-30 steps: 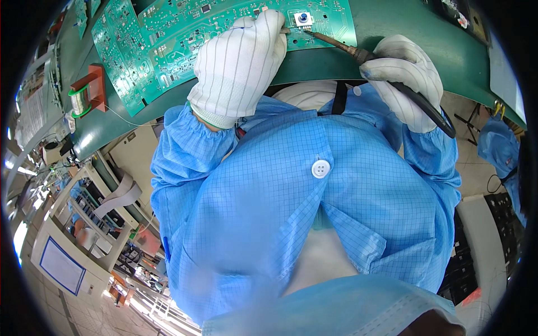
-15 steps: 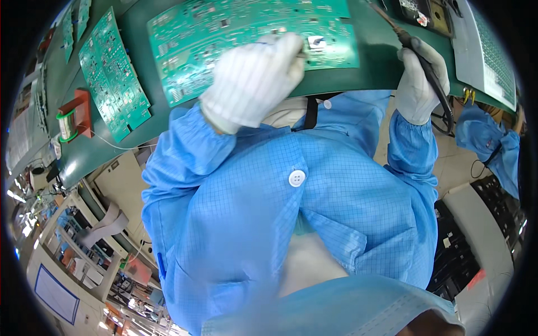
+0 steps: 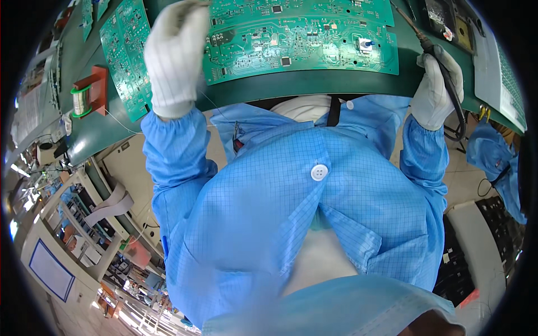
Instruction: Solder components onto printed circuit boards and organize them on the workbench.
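A large green circuit board point(image 3: 302, 42) lies on the green bench mat point(image 3: 314, 87) in front of me. My left hand point(image 3: 174, 56), in a white glove, rests fingers curled at the board's left edge; a thin wire trails from it toward my coat. My right hand point(image 3: 440, 89), also gloved, grips a soldering iron point(image 3: 417, 31) by its black handle, tip pointing up and left, beside the board's right edge. A small white and blue component point(image 3: 365, 43) stands on the board near its right end.
A second green circuit board point(image 3: 126, 53) lies to the left. Beside it a spool of solder wire point(image 3: 81, 101) sits on a red holder. A tray with tools point(image 3: 448, 22) is at the upper right. Another person in blue point(image 3: 499, 162) is at the right.
My left hand slid left from the middle of the board to its left edge. My right hand with the soldering iron drew right, off the board.
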Action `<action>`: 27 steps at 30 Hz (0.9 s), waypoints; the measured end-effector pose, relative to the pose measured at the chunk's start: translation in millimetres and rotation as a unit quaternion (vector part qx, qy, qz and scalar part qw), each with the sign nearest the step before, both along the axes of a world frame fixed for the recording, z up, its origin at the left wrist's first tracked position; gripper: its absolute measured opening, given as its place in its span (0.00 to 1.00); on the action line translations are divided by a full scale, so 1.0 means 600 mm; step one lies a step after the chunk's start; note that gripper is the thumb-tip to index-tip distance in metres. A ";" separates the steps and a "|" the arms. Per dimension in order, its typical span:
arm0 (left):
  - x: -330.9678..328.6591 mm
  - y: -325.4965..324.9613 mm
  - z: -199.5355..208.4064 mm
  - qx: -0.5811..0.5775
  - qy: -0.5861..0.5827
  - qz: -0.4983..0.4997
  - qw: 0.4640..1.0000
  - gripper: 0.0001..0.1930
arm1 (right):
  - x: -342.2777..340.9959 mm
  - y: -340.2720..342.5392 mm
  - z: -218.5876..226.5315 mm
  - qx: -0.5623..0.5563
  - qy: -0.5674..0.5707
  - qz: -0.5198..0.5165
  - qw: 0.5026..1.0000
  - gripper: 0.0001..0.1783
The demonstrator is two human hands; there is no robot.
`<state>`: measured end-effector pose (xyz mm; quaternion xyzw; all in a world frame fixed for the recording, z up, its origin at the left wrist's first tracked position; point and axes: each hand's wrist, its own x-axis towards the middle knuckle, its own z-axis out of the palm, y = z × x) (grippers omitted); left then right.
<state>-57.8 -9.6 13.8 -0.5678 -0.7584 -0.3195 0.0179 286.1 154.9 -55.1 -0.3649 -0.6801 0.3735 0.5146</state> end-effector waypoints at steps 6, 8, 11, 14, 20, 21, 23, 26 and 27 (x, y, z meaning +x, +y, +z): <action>-0.072 0.017 -0.092 0.066 0.126 0.091 0.986 0.13 | -0.006 -0.005 -0.007 -0.031 0.039 0.000 0.999 0.13; -0.047 0.016 -0.078 0.074 -0.109 0.192 0.973 0.16 | -0.017 -0.009 -0.005 -0.055 0.046 0.027 0.997 0.14; -0.048 0.017 -0.092 0.074 -0.048 0.111 0.990 0.17 | -0.020 -0.007 -0.005 -0.097 0.103 0.049 0.989 0.15; -0.061 0.016 -0.093 0.061 -0.266 0.175 0.946 0.09 | -0.007 0.001 -0.015 -0.058 0.072 0.046 0.995 0.15; -0.061 0.028 -0.094 0.065 -0.250 0.191 0.947 0.15 | -0.001 0.001 -0.014 -0.062 0.062 0.064 0.994 0.14; -0.102 0.019 -0.118 0.063 -0.040 0.104 0.992 0.10 | -0.006 -0.001 -0.012 -0.049 0.065 0.069 0.994 0.16; -0.128 0.002 -0.125 -0.001 0.131 0.004 0.991 0.11 | -0.011 -0.001 -0.018 -0.016 0.032 0.053 0.998 0.13; -0.084 0.009 -0.076 -0.030 -0.181 0.160 0.970 0.15 | -0.017 -0.007 -0.011 -0.020 0.015 0.026 0.999 0.13; -0.099 0.002 -0.085 -0.021 -0.040 0.070 0.997 0.12 | -0.015 -0.006 -0.014 -0.011 0.008 0.021 1.000 0.12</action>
